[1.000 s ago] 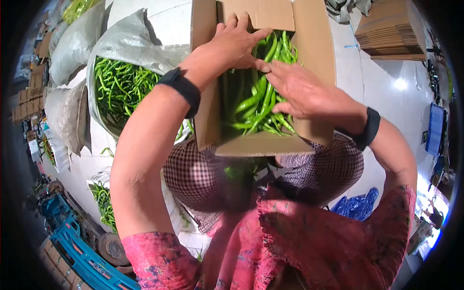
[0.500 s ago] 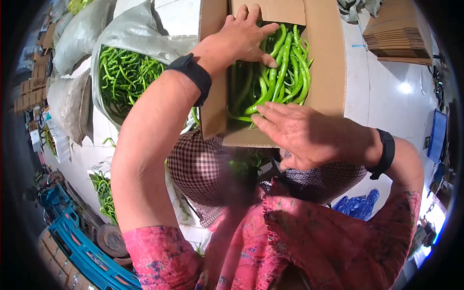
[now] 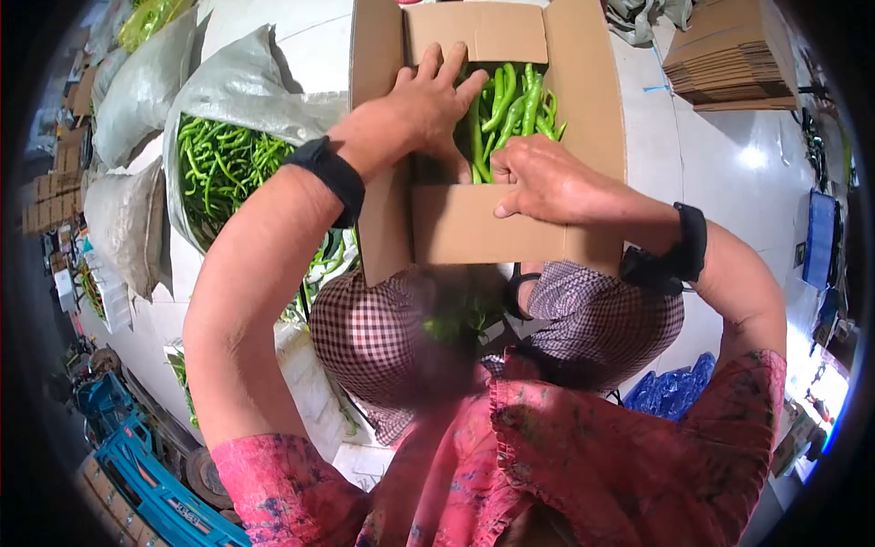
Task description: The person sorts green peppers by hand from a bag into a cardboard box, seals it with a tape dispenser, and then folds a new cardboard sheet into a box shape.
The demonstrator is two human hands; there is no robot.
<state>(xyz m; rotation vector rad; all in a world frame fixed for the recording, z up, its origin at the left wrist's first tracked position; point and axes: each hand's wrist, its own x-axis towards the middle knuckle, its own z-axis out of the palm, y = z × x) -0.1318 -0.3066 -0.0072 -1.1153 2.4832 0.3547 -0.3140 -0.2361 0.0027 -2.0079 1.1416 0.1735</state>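
An open cardboard box [image 3: 488, 228] stands in front of my knees, with long green chili peppers [image 3: 512, 109] lying inside it. My left hand [image 3: 421, 108] is open with fingers spread, reaching over the box's left side; its thumb goes down beside the peppers. My right hand [image 3: 551, 180] is closed at the near flap, thumb on the outer face and curled fingers over its top edge, close to the peppers. The fingertips inside the box are partly hidden.
To the left, a white sack [image 3: 205, 96] lies open, full of green peppers [image 3: 228, 159]. Closed sacks [image 3: 123, 214] sit beyond it. A stack of flattened cartons [image 3: 729, 59] stands at the far right. A blue plastic bag [image 3: 673, 387] lies by my right knee.
My right hand has moved up and closed on the near flap, which now stands in view. My left hand has shifted down and left. The box appears slightly further left.
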